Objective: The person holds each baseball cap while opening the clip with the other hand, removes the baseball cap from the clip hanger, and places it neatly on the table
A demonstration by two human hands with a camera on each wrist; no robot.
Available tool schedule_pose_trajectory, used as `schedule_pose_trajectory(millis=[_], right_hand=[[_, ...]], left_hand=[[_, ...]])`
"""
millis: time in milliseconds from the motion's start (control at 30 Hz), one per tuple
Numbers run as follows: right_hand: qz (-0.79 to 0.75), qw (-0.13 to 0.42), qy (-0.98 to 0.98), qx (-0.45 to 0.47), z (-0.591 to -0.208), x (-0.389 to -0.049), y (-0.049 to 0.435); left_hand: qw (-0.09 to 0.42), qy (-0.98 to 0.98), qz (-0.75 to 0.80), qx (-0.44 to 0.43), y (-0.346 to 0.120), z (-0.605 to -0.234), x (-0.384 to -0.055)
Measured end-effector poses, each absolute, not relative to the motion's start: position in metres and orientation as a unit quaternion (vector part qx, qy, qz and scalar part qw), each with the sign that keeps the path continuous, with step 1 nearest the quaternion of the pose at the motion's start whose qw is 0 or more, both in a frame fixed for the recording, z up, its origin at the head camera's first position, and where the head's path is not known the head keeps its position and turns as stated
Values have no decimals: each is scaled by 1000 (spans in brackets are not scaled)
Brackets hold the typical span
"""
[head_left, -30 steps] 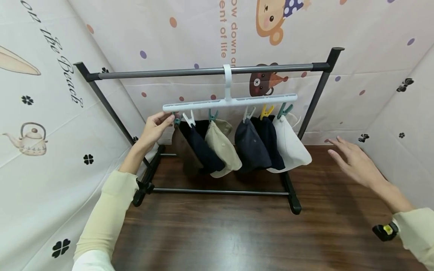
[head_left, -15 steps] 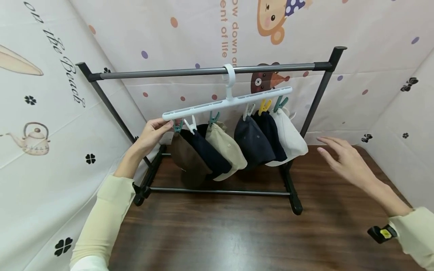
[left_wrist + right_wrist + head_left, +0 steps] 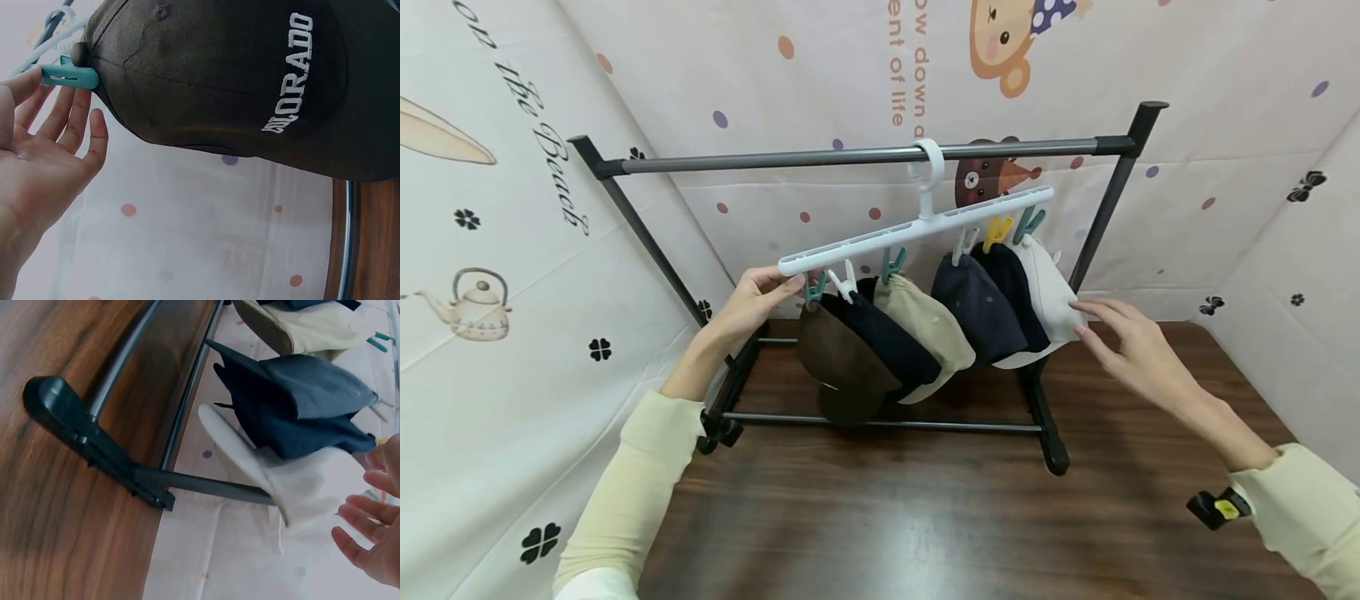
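Observation:
A pale blue clip hanger hangs tilted from the rack, its left end lower. Clothespins hold several caps under it. At the left end my left hand pinches a green clothespin that clips the dark brown cap, which bears white lettering. My right hand has its fingers extended at the side of the white cap; the fingertips seem to touch it. Between these two caps hang a navy cap, a beige cap, a dark grey-blue cap and another navy cap.
The hanger's hook goes over the grey top bar of a black-ended garment rack. Its foot and lower bar stand on the dark wood floor. Printed white sheets cover the walls behind and at both sides.
The hanger has tipped, left end down, and slid right along the bar with the caps. My left hand moved right and slightly down with it. My right hand moved left to the white cap.

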State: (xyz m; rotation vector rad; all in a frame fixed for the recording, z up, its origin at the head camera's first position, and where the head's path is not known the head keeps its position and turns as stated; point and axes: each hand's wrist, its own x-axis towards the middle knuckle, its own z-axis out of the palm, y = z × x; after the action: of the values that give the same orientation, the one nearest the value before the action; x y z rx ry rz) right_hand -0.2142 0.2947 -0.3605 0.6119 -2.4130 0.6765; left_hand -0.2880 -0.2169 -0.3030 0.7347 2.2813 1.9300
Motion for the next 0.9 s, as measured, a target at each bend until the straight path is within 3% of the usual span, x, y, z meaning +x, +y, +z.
schedule_pose_trajectory(millis=[200,567,900], right_hand=[[250,293,-885,262,-350,-214,279],[295,272,-858,320,-321,-215,220],[368,219,-815,391,-311,-208,155]], left_hand=[[42,748,610,257,-206,-296,-284],[39,761,592,264,-197,-293,-268],[56,735,602,308,-194,-292,-259]])
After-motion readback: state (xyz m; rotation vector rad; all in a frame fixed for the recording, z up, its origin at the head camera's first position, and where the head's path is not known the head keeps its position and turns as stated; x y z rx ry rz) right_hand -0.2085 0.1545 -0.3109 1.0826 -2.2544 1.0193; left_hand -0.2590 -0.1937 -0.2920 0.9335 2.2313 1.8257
